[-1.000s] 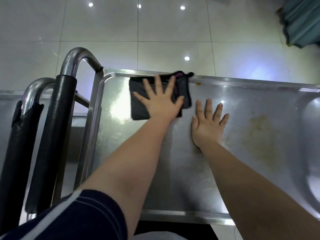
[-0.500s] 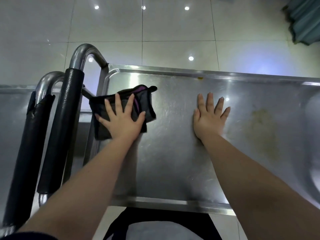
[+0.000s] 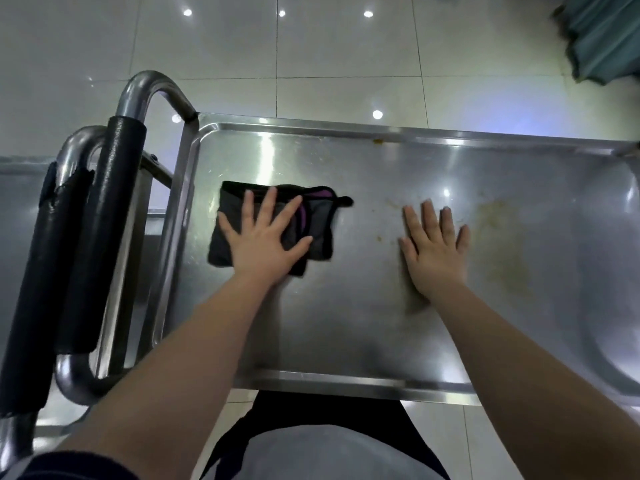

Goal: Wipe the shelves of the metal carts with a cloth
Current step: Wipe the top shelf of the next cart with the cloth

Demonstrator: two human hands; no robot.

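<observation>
Pressing the cloth (image 3: 322, 223) flat, left hand (image 3: 266, 244) spreads on the shelf (image 3: 346, 323).

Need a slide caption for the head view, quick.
Left hand presses a dark cloth flat on the steel cart shelf; right hand rests beside a yellowish stain.

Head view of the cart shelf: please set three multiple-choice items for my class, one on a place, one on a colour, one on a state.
1. Where on the shelf does the cloth lie? A near its left end; B in the far right corner; C over the near rim.
2. The cloth is mainly: A white; B black; C yellow.
3. The right hand is: A curled in a fist; B flat on bare metal; C holding the cloth.
Answers: A, the left hand presses it beside the left rim; B, dark fabric, purple streak; B, palm down, fingers straight.
</observation>
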